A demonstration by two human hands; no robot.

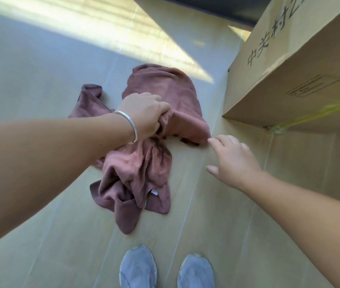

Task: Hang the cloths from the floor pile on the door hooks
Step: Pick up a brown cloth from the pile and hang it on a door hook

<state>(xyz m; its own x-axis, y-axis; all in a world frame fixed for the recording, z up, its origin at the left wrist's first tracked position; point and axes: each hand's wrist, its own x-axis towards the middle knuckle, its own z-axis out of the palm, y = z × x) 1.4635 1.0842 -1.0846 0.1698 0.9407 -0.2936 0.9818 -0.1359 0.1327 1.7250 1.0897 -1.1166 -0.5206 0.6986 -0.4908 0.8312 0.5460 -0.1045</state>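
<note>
While gripping the cloth [165,90], left hand [144,113] down, fingers [160,113] curled.

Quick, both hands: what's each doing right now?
Left hand: gripping a bunched fold of the top cloth.
Right hand: open, fingers reaching toward that cloth's corner, holding nothing.

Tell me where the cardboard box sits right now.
In the head view, the cardboard box sits on the floor at upper right, just right of the reddish-brown cloth pile and beyond the right hand.
</note>
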